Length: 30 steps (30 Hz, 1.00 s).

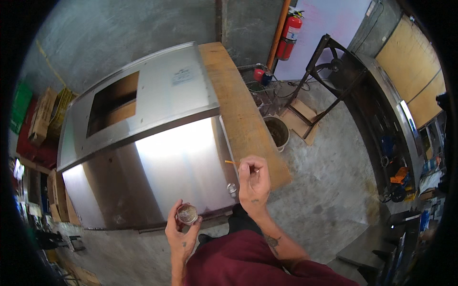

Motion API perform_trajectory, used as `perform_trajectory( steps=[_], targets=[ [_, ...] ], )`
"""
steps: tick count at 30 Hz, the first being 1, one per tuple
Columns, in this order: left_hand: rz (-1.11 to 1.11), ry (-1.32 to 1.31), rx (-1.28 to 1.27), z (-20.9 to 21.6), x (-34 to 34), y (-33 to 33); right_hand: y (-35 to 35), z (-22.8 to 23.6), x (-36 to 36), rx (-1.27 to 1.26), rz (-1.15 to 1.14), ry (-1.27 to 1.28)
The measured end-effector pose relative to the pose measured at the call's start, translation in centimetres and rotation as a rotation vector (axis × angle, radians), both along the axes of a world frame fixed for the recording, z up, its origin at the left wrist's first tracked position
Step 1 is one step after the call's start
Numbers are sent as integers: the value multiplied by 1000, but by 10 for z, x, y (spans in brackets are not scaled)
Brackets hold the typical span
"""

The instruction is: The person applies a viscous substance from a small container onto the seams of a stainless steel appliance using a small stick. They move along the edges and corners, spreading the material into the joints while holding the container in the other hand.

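Note:
My left hand (181,235) is closed around a small round cup (187,214) with pale, glossy contents, held near the front edge of a large metal box. Pinched in the fingers of my right hand (255,185) is a thin orange-yellow stick (230,162), pointing left over the box's right edge. Its other end is hidden by the hand. The shiny metal box (176,162) has a rectangular cutout in its upper panel. A small metal fitting (232,190) sits on its near face, just left of my right wrist.
The box rests on a wooden tabletop (238,100). Beyond the table's right side stand a bucket (277,132), a dark metal frame (329,86) and a wire rack (260,88). A red fire extinguisher (289,35) hangs at the back wall. Cardboard boxes (44,114) are stacked at left.

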<state>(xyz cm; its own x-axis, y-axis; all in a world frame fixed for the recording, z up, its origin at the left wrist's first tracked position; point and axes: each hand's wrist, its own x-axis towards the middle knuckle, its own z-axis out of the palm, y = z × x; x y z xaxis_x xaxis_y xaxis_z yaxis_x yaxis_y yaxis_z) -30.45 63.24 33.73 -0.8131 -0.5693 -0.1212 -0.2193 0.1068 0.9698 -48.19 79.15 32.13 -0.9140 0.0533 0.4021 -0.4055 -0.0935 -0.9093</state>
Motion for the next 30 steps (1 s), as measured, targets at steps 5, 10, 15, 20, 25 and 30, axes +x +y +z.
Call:
perform_trajectory(
  steps=[5, 10, 15, 20, 25, 30],
  targets=[
    [35, -96, 10, 18, -76, 41, 1, -40, -110, -142, -30, -225],
    [94, -158, 18, 16, -122, 71, -33, -94, -190, -311, 6, -418],
    [89, -231, -21, 15, -153, 82, -59, -119, -231, -406, 51, -517],
    [127, -245, -15, 16, -175, 89, -68, -123, -248, -521, 116, -563],
    [124, -240, -13, 10, -182, 88, -84, -129, -264, -558, 176, -500],
    [110, -220, -7, 10, -188, 88, -96, -140, -280, -473, 120, -443]
  ],
)
